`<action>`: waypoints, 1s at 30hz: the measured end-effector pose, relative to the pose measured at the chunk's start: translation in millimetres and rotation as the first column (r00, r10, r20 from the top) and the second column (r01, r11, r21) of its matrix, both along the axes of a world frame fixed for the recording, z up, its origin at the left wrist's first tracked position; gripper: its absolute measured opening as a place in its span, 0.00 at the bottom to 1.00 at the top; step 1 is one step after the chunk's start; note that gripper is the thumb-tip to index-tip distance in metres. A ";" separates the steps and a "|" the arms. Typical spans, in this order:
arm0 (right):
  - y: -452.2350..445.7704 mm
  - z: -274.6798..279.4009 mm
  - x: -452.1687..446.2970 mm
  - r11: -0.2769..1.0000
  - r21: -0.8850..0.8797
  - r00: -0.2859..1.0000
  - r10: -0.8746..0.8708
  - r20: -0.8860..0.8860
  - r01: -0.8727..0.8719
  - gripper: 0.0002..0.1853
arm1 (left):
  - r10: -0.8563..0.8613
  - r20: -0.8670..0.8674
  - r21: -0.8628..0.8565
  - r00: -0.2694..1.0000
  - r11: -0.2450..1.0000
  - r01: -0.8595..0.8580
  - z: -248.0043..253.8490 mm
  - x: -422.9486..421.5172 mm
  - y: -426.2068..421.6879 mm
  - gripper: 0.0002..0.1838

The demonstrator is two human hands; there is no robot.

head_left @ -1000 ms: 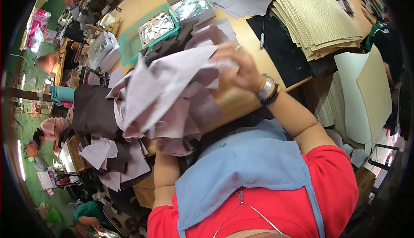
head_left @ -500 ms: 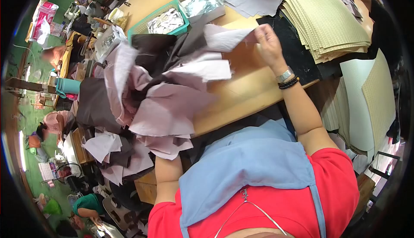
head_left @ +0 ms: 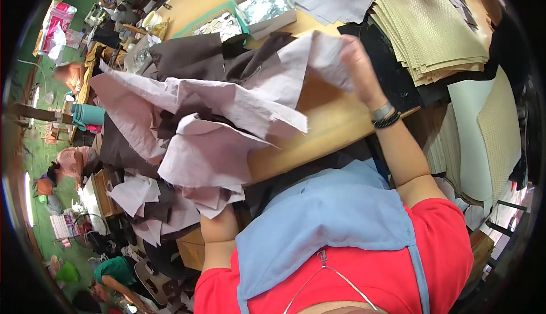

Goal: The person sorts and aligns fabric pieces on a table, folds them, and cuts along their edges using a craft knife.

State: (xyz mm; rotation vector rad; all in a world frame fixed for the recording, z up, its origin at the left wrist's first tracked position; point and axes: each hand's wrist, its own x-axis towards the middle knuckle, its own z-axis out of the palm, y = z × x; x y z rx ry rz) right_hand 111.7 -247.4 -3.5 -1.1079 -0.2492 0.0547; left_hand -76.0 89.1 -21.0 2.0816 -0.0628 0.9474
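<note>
The right hand [head_left: 359, 68] pinches a fabric sheet [head_left: 329, 58] by its edge, so it spreads. I cannot tell the hidden left hand's state.

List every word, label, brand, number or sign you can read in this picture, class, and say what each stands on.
None can be read for certain.
Pink package: any print is too small and blurred to read.
Necklace pendant: a letter-like shape, too small to make out.
Fabric pieces: no print visible.
</note>
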 end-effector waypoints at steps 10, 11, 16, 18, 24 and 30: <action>36.3 11.9 -78.2 0.712 -0.611 0.792 0.571 0.217 -0.346 0.59 | -0.663 -0.114 -0.547 0.740 0.664 0.510 50.6 18.0 -103.4 0.19; 31.0 13.5 -76.1 0.727 -0.603 0.811 0.544 0.215 -0.328 0.58 | -0.671 -0.099 -0.579 0.734 0.639 0.506 52.2 24.9 -107.6 0.19; -27.4 46.6 -39.1 0.789 -0.614 0.899 0.258 0.354 0.015 0.52 | -0.654 -0.037 -0.693 0.756 0.562 0.452 60.4 50.7 -116.1 0.20; -72.5 77.6 -12.9 0.746 -0.601 0.867 0.064 0.494 0.287 0.50 | -0.642 -0.056 -0.714 0.765 0.561 0.419 65.5 54.2 -110.8 0.20; -240.5 198.8 75.1 0.081 -0.407 0.411 -0.318 0.854 0.910 0.44 | -0.672 -0.349 -0.729 0.653 0.632 0.261 51.7 50.3 -92.0 0.18; -353.2 190.2 161.5 -0.537 -0.618 0.429 -0.446 0.785 0.574 0.39 | -0.682 -0.415 -0.715 0.602 0.654 0.248 33.6 39.2 -89.5 0.16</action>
